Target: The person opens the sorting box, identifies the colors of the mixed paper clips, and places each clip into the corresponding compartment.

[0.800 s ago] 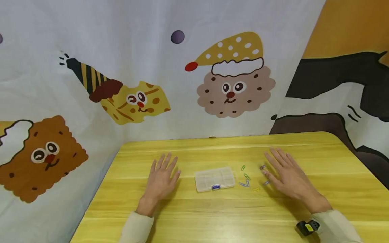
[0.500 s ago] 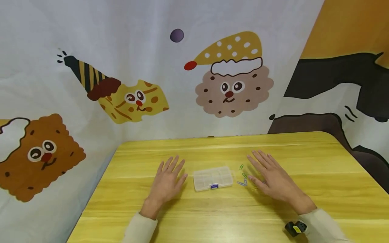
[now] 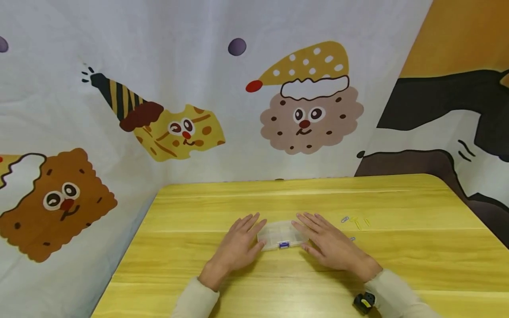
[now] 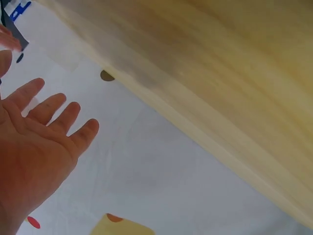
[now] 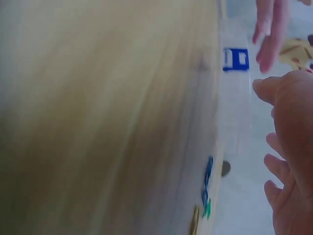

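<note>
A translucent plastic box (image 3: 274, 234) with several compartments and a blue latch (image 3: 284, 244) lies shut on the table between the hands. My left hand (image 3: 237, 245) is at its left end, fingers extended and slightly spread. At the other end, my right hand (image 3: 329, 244) hovers with straight fingers, covering part of the box's right side in the head view. Neither hand grips anything; whether the fingers touch the box is unclear. Coloured paper clips (image 3: 357, 224) lie to the right of the right hand. Blue paper clips (image 5: 207, 181) show in the right wrist view; the right hand hides them from the head view.
The wooden table (image 3: 254, 287) has a pale yellow grain. Behind it hangs a white cloth (image 3: 191, 53) with cartoon biscuits and cheese. A small black device (image 3: 364, 303) sits at the right wrist.
Both hands have moved inward to the two ends of the box, the right one sweeping left across the paper clips. Yellow clips behind it have come into view. The box stays in place.
</note>
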Available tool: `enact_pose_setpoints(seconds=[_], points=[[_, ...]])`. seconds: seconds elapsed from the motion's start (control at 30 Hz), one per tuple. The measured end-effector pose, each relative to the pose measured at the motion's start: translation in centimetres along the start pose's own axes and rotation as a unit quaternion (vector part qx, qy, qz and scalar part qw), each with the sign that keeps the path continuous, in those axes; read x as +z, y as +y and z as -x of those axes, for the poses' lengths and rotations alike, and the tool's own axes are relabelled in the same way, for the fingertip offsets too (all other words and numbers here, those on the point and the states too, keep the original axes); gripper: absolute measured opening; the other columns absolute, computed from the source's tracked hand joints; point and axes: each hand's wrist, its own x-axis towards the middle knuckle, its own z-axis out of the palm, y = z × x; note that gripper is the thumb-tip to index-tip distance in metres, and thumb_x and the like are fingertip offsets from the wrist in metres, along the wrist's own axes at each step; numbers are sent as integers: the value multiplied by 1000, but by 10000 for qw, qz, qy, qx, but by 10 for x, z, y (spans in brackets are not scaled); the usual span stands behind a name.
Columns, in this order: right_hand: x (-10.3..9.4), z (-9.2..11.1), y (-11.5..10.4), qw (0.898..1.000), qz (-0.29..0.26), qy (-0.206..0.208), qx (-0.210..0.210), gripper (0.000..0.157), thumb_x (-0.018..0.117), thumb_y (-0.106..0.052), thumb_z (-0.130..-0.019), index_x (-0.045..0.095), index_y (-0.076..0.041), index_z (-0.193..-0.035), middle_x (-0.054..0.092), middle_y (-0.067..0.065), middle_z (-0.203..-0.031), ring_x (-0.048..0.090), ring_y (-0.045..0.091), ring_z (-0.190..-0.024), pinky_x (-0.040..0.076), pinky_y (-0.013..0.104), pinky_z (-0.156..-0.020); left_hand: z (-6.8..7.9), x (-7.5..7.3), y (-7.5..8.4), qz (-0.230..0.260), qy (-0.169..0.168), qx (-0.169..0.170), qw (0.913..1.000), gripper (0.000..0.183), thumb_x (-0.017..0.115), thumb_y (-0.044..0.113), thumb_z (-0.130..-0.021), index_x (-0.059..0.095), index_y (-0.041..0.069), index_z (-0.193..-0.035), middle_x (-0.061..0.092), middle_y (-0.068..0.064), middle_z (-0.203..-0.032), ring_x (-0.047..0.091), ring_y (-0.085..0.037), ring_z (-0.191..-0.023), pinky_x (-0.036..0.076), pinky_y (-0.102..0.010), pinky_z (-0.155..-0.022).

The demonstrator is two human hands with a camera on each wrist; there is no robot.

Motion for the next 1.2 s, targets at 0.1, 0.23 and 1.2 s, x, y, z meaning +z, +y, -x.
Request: enact_pose_setpoints(seconds=[0.1,0.23,1.2], points=[[4,-4,-5,9998,28,-65,-204,64,60,-34,-90,34,-12,-145,27,9,-152,33,30,-135,27,46,-109,-2,1,3,-72,-61,128,9999,53,45,42,-97,40,17,-143,37,-8,-148,34,-30,-135,29,-52,-107],[7,-8,-7,9990,12,-83,-448,64,62,-31,-89,36,-11,-144,31,10,-150,35,30,-134,28,46,-109,-5,3,6,-127,-153,192,9996,53,44,44,-97,41,18,-142,37,-6,-148,35,-28,-135,30,-50,-107],[-1,-18,-9,9987,149,-321,-361,60,65,-9,-86,45,-27,-140,52,6,-135,48,29,-120,41,52,-96,-19,12,9,-285,88,1133,9931,51,69,31,-85,54,22,-132,47,-12,-140,44,-22,-128,34,-42,-106]])
